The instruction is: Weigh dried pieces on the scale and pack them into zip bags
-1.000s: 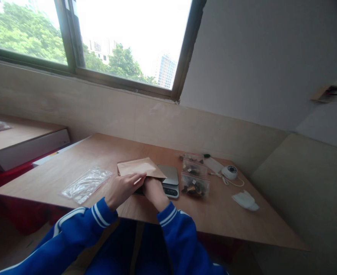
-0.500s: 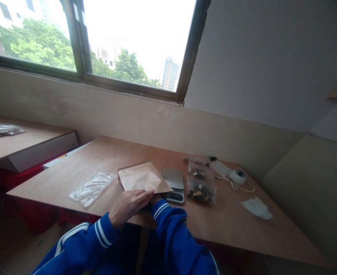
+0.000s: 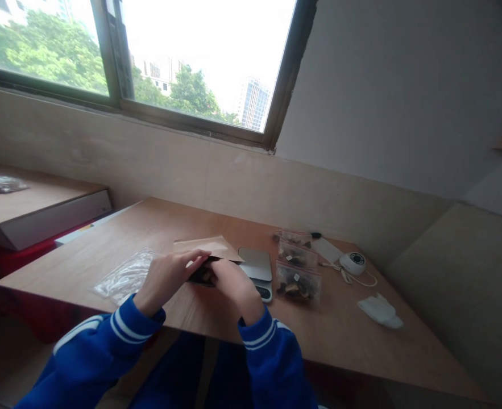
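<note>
A brown paper bag (image 3: pixel 216 246) lies on the wooden table with its mouth toward me, and dark pieces show in the opening. My left hand (image 3: pixel 171 275) pinches the upper edge of the mouth, thumb and fingers closed on the paper. My right hand (image 3: pixel 233 284) reaches into the opening, its fingertips hidden among the dark contents. Just right of the bag sits a kitchen scale (image 3: pixel 256 264), its display partly covered by my right hand. Clear plastic bags (image 3: pixel 125 276) lie flat to the left, partly behind my left hand.
Several zip bags of dark dried pieces (image 3: pixel 297 284) stand right of the scale. Beyond them are a white round device (image 3: pixel 352 262) with a cord and a crumpled white item (image 3: pixel 380 310). A second table (image 3: pixel 41 199) is at the left, under the window.
My right hand has come up from beneath the bag's flap to its opening. My left hand has shifted left and up, lifting the edge, and the dark contents now show.
</note>
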The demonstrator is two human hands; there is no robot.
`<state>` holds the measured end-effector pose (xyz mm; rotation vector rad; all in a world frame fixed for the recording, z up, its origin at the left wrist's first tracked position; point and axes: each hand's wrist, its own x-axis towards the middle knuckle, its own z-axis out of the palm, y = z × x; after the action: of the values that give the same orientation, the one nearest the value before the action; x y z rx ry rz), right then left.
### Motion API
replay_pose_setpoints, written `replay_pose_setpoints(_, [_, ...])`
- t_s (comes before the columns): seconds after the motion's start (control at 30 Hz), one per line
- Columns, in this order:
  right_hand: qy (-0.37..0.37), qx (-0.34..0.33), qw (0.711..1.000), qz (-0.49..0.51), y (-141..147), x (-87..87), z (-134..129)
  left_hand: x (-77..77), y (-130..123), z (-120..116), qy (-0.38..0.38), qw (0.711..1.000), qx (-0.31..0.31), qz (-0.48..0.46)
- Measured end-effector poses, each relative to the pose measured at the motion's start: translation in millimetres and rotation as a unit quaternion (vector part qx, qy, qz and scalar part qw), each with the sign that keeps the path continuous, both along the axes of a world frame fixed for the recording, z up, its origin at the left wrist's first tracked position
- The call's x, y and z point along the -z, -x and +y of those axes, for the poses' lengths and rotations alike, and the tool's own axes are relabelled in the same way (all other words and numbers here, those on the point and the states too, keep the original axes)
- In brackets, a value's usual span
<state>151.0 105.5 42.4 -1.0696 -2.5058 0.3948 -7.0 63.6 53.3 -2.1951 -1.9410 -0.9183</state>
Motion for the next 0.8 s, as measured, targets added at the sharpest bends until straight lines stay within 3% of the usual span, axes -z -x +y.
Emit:
replay_pose_setpoints(0.2, [-0.008, -0.043, 0.999, 0.03, -13, -19.2, -14, -1.6, 7, -3, -0.001, 0.998, 0.016, -0.063])
replay_pose_setpoints(0.37, [0.004, -0.08, 0.991, 0.105, -22, -8.1, -18, 2.6, 10, -4, 0.0, 0.996, 0.026, -0.087])
replay_pose_setpoints(0.63, [-0.021, -0.047, 0.959, 0.278, -29, 7.6, -16, -2.7, 7, -1, -0.004, 0.995, 0.025, -0.101])
replay_pose_setpoints(0.8, [-0.04, -0.029, 0.942, 0.331, -28, 15.2, -14, -6.9, 2, -1, 0.006, 0.995, 0.027, -0.099])
